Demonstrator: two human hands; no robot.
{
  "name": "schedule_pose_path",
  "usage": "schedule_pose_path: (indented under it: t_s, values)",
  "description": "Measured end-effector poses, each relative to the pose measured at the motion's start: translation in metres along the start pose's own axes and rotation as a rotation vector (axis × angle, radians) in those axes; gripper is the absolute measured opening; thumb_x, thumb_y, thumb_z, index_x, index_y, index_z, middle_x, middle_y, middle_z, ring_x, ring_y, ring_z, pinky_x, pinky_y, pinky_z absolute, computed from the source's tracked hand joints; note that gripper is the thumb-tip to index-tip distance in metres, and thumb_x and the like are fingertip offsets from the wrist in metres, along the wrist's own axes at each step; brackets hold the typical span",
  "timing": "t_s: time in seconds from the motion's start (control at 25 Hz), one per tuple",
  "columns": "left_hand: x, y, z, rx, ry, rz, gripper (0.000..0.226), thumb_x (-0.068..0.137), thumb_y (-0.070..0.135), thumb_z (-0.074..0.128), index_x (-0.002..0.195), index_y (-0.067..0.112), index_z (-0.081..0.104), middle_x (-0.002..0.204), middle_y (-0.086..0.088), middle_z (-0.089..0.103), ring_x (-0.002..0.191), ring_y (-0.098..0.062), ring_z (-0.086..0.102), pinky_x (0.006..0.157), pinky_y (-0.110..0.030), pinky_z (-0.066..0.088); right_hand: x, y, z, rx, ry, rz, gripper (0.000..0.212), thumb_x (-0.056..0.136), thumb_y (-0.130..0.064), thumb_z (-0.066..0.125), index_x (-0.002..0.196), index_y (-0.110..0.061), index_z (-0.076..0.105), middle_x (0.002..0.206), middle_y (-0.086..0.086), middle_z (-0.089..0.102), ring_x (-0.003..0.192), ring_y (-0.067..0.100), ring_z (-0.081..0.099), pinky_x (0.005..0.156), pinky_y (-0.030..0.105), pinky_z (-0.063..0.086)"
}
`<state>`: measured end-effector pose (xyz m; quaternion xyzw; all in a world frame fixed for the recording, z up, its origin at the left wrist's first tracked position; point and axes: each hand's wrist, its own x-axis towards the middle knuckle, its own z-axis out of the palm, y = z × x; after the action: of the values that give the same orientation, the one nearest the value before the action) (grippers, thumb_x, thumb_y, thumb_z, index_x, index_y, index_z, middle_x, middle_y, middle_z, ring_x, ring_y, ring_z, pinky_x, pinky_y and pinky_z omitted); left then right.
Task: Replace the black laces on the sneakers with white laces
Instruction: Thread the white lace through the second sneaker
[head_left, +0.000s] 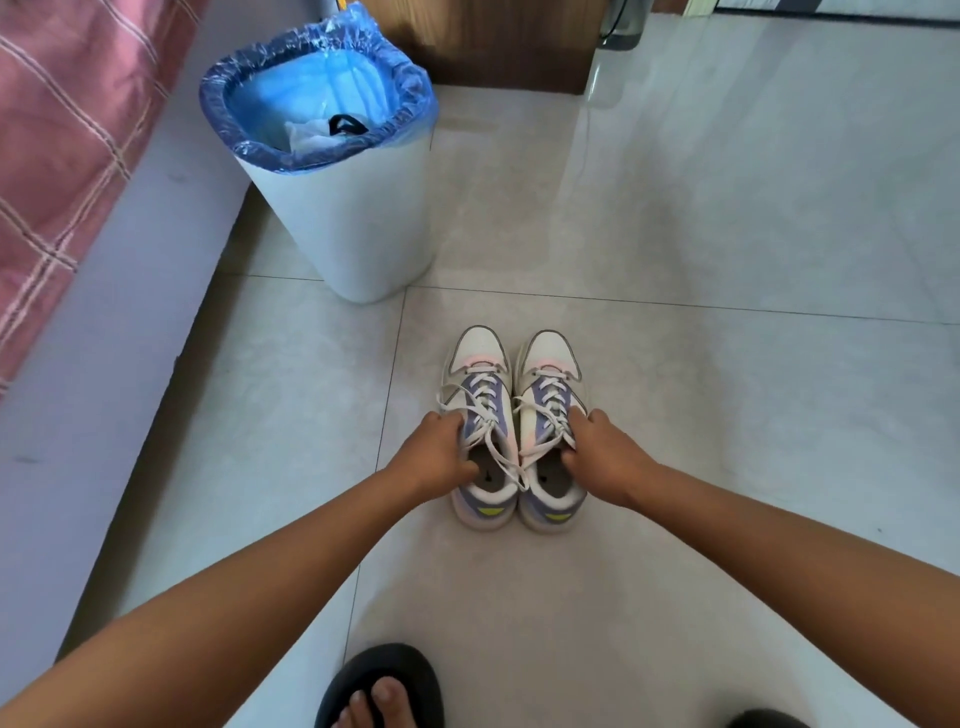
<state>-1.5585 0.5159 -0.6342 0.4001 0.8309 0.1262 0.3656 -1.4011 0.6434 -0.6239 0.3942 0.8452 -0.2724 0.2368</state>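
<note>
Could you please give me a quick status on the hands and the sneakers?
Left hand grips left sneaker, right hand grips right sneaker. Both on the floor, white laces in. Nothing in the way; bin stands apart.

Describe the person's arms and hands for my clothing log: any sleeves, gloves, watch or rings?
Both forearms are bare as far as the frame shows, with no sleeves in view. The left hand and right hand wear no gloves, and no watch, bracelet or ring shows on either.
</note>
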Motion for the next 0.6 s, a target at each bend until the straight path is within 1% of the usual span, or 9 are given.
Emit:
schedule_pose_path:
  t_s: [0.04,0.12,0.2,0.24,0.32,0.36,0.44,0.48,0.6]
  values:
    - [0.001,-0.001,-0.004,-0.021,0.034,0.009,0.04,0.077,0.02,0.068,0.114,0.01,0.055,0.115,-0.01,0.051,0.096,-0.026,0.056,0.081,-0.033,0.045,0.001,-0.004,-0.006,-0.079,-0.003,0.008,0.048,0.091,-0.028,0.048,0.133,-0.009,0.034,0.129,0.018,0.04,0.114,0.036,0.048,0.09,0.038,0.042]
    - [0.004,-0.005,-0.01,-0.056,0.13,0.104,0.043,0.079,0.022,0.069,0.118,0.013,0.056,0.118,-0.005,0.049,0.102,-0.022,0.053,0.087,-0.032,0.044,0.003,-0.017,-0.018,-0.233,0.148,-0.086,0.052,0.088,-0.034,0.049,0.135,-0.015,0.036,0.134,0.012,0.04,0.121,0.032,0.041,0.092,0.04,0.038]
    - [0.005,-0.001,-0.004,-0.038,0.199,0.262,0.033,0.081,0.018,0.066,0.112,0.009,0.059,0.116,-0.006,0.052,0.106,-0.022,0.052,0.088,-0.03,0.044,0.008,-0.033,-0.02,-0.327,0.299,-0.282,0.04,0.09,-0.03,0.048,0.126,-0.014,0.048,0.129,0.008,0.049,0.119,0.028,0.043,0.092,0.038,0.036]
    - [0.004,0.002,0.001,-0.032,0.224,0.296,0.028,0.082,0.014,0.064,0.109,0.006,0.061,0.114,-0.007,0.055,0.104,-0.023,0.053,0.085,-0.028,0.044,0.01,-0.041,-0.017,-0.375,0.282,-0.328,0.035,0.091,-0.03,0.047,0.121,-0.012,0.053,0.125,0.009,0.053,0.116,0.028,0.046,0.091,0.037,0.036]
    - [0.003,0.003,0.013,-0.115,0.298,0.276,0.03,0.081,0.008,0.063,0.11,0.005,0.059,0.112,-0.009,0.056,0.101,-0.025,0.055,0.079,-0.022,0.041,0.014,-0.054,-0.006,-0.387,0.195,-0.285,0.031,0.093,-0.032,0.045,0.113,-0.01,0.054,0.118,0.009,0.058,0.113,0.029,0.049,0.09,0.037,0.036]
    - [0.003,0.001,0.018,-0.179,0.339,0.242,0.036,0.08,0.007,0.064,0.115,0.004,0.056,0.116,-0.011,0.054,0.105,-0.026,0.053,0.081,-0.021,0.04,0.017,-0.057,0.0,-0.37,0.183,-0.252,0.03,0.092,-0.032,0.046,0.111,-0.01,0.053,0.116,0.009,0.059,0.112,0.028,0.05,0.09,0.038,0.035]
    - [0.004,-0.003,0.024,-0.204,0.383,0.12,0.048,0.08,0.012,0.065,0.124,0.002,0.048,0.123,-0.013,0.048,0.111,-0.027,0.048,0.086,-0.029,0.042,0.022,-0.062,0.011,-0.348,0.232,-0.228,0.029,0.09,-0.031,0.047,0.111,-0.01,0.05,0.112,0.008,0.061,0.108,0.028,0.052,0.089,0.038,0.032]
    - [0.005,-0.003,0.028,-0.159,0.37,0.058,0.048,0.081,0.015,0.063,0.124,0.002,0.047,0.123,-0.013,0.047,0.111,-0.028,0.048,0.085,-0.033,0.043,0.024,-0.063,0.016,-0.326,0.269,-0.212,0.029,0.089,-0.03,0.046,0.111,-0.01,0.047,0.108,0.008,0.063,0.104,0.028,0.054,0.088,0.038,0.031]
    - [0.007,-0.005,0.031,-0.07,0.334,0.044,0.04,0.085,0.014,0.057,0.122,0.003,0.048,0.121,-0.014,0.049,0.108,-0.03,0.05,0.081,-0.036,0.044,0.027,-0.062,0.028,-0.2,0.352,-0.154,0.033,0.088,-0.027,0.045,0.117,-0.012,0.044,0.1,0.007,0.064,0.096,0.028,0.056,0.087,0.037,0.028]
